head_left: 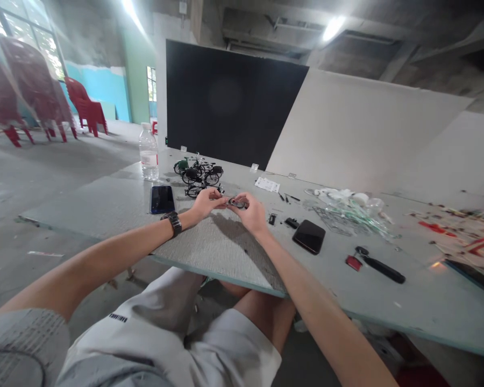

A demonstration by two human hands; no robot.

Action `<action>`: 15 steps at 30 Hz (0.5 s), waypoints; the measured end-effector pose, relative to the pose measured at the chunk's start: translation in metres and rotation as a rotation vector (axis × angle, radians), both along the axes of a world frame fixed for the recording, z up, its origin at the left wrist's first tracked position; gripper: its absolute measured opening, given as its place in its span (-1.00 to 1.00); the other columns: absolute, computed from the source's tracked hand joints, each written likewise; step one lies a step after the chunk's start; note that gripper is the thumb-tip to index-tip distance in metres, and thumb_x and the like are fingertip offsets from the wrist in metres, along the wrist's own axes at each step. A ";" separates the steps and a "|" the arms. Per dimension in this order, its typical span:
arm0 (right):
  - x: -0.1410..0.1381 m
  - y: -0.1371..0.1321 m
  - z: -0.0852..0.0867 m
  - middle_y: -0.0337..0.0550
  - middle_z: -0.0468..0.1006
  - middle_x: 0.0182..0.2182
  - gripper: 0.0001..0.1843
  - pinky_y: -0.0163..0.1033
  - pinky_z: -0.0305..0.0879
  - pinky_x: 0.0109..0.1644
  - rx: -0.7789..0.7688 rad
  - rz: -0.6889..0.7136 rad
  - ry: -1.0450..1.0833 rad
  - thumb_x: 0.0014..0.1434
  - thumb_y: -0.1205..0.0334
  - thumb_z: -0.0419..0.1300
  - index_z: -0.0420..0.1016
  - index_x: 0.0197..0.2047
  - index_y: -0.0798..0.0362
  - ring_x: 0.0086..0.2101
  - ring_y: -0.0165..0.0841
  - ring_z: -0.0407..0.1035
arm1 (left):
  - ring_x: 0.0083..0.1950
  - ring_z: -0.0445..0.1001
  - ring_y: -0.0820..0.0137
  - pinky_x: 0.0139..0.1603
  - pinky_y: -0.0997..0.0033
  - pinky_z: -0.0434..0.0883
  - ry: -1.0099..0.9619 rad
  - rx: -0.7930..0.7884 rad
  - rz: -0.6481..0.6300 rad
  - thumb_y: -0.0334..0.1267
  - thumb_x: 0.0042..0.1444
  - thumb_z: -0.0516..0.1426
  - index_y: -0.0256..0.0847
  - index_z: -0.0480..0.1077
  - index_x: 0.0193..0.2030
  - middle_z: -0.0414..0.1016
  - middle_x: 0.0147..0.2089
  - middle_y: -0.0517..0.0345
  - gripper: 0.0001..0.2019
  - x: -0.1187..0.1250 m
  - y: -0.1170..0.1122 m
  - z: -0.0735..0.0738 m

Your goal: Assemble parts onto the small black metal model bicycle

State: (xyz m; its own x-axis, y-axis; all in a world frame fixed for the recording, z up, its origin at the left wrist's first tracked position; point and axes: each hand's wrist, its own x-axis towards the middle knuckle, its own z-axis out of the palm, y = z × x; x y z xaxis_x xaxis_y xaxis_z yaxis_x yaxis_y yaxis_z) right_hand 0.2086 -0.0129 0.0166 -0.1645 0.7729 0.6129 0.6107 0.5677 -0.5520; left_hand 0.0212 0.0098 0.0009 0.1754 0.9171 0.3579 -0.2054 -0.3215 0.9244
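My right hand point(250, 212) pinches a small dark model bicycle part point(237, 203), which has a ring-like outline like a wheel; its details are too small to make out. From the other side my left hand point(208, 203), with a dark watch at the wrist, closes finger and thumb on the near end of the same part. Both hands are just above the table. Just behind my left hand stand several miniature bicycles point(199, 173), mostly black, one with green on it. A few tiny black pieces point(271, 219) lie right of my right hand.
On the table point(116, 207) are a water bottle point(149, 156), a phone point(162, 199), a black rounded device point(308, 236), a black-handled tool point(381, 269), a paper slip point(267, 185) and a heap of plastic scraps point(350, 207). A black panel point(229, 102) stands behind.
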 end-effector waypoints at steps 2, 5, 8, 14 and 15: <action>-0.001 -0.002 0.001 -0.12 0.68 -0.26 -0.64 -0.15 0.35 -0.07 -0.007 -0.008 0.012 0.08 -0.07 0.40 0.43 -0.21 -0.06 -0.16 -0.18 0.56 | -0.33 0.60 0.37 -0.07 0.15 0.62 -0.001 0.000 0.000 -0.10 -0.03 0.42 -0.25 0.30 -0.45 0.51 -0.43 0.18 -0.60 0.000 0.000 -0.001; -0.003 -0.005 0.003 -0.12 0.68 -0.27 -0.63 -0.14 0.35 -0.07 -0.012 -0.022 0.010 0.07 -0.10 0.39 0.42 -0.22 -0.06 -0.16 -0.17 0.57 | -0.34 0.60 0.37 -0.11 0.17 0.63 0.010 0.000 0.010 -0.09 -0.05 0.43 -0.25 0.29 -0.46 0.50 -0.44 0.20 -0.59 0.001 0.001 -0.001; -0.004 -0.008 0.005 -0.12 0.69 -0.29 -0.62 -0.13 0.36 -0.07 -0.013 -0.030 0.011 0.06 -0.10 0.40 0.40 -0.24 -0.07 -0.17 -0.16 0.58 | -0.35 0.59 0.37 -0.14 0.20 0.64 0.020 0.007 0.029 -0.08 -0.07 0.43 -0.24 0.29 -0.47 0.47 -0.47 0.23 -0.58 0.002 0.000 0.000; -0.005 -0.011 0.009 -0.10 0.69 -0.31 -0.59 -0.12 0.38 -0.08 -0.028 -0.033 0.043 0.02 -0.11 0.42 0.38 -0.26 -0.07 -0.18 -0.14 0.58 | -0.34 0.61 0.33 -0.14 0.19 0.64 0.036 0.016 0.028 -0.04 -0.06 0.43 -0.23 0.29 -0.47 0.45 -0.48 0.23 -0.57 0.001 -0.004 0.003; -0.005 -0.012 0.009 -0.10 0.69 -0.31 -0.59 -0.12 0.38 -0.08 -0.033 -0.031 0.048 0.02 -0.11 0.42 0.38 -0.27 -0.07 -0.18 -0.14 0.59 | -0.34 0.61 0.33 -0.14 0.19 0.65 0.031 0.014 0.027 -0.04 -0.07 0.43 -0.23 0.29 -0.47 0.45 -0.48 0.23 -0.56 0.001 -0.004 0.003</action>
State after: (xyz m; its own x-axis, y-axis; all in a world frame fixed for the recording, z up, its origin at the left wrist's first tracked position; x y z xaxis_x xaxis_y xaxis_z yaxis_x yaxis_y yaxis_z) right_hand 0.2039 -0.0244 0.0254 -0.1112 0.7969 0.5938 0.6006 0.5299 -0.5987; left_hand 0.0226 0.0057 0.0035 0.1617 0.9167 0.3655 -0.1674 -0.3395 0.9256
